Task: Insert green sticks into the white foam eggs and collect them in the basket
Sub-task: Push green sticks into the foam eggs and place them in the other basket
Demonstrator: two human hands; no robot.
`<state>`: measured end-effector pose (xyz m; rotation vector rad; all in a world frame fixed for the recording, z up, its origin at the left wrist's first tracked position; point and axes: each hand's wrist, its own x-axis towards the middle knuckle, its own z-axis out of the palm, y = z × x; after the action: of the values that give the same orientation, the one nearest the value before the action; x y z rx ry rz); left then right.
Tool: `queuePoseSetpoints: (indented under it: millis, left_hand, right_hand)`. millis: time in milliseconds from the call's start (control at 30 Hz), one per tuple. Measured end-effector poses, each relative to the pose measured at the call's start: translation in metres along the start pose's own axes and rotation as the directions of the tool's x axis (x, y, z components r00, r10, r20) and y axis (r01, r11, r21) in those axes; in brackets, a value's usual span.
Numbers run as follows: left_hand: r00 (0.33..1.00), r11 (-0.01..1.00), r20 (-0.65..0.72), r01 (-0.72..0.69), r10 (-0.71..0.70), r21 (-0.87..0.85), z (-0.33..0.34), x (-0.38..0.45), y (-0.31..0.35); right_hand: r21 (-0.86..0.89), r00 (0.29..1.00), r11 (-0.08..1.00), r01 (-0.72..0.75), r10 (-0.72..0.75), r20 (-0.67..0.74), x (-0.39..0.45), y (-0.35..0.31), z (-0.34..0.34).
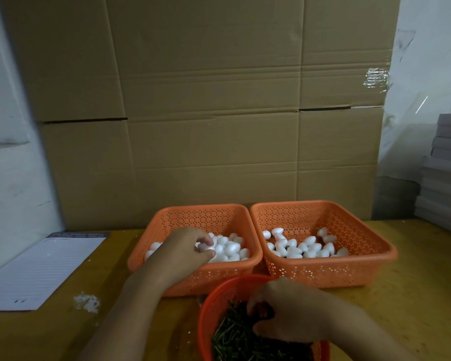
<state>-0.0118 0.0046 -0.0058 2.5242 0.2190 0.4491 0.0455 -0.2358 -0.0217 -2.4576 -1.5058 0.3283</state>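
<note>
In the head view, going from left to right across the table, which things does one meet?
Lined notepad → white crumbs → left orange basket with foam eggs, where the left hand reaches → right orange basket with eggs. The round basket of green sticks is left out, since it overlaps both.

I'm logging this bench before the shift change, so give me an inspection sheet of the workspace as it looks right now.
Surface: yellowish table, white crumbs at left.
Job's things: left basket and right basket hold white foam eggs; round red basket holds green sticks.
Clutter: lined notepad at left edge.
Grippers: left hand pinches an egg in the left basket; right hand curls into the sticks.
Cables: nothing seen.
Surroundings: cardboard sheets behind, grey stacked boards at right.
</note>
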Motion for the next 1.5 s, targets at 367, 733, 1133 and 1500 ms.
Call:
queuePoseSetpoints:
  millis: [367, 733, 1133, 1500]
  left_hand:
    - [0.977, 0.998, -0.204, -0.059, 0.055, -0.013, 0.000, 0.004, 0.005]
    - [0.989, 0.975, 0.145, -0.001, -0.032, 0.221, 0.016, 0.001, 0.011]
    - [0.987, 0.967, 0.161, -0.028, -0.014, 0.252, 0.023, 0.001, 0.021]
    - [0.983, 0.961, 0.185, -0.036, -0.016, 0.275, 0.023, 0.002, 0.022]
  right_hand:
    - [0.001, 1.000, 1.000, -0.004, 0.004, -0.001, 0.001, 0.000, 0.001]
    - [0.011, 0.975, 0.999, 0.050, -0.046, -0.215, 0.007, -0.006, 0.015]
    - [0.023, 0.941, 0.999, 0.022, -0.013, -0.338, 0.016, -0.008, 0.015]
    - [0.062, 0.967, 0.998, 0.025, -0.008, -0.255, 0.027, -0.013, 0.021]
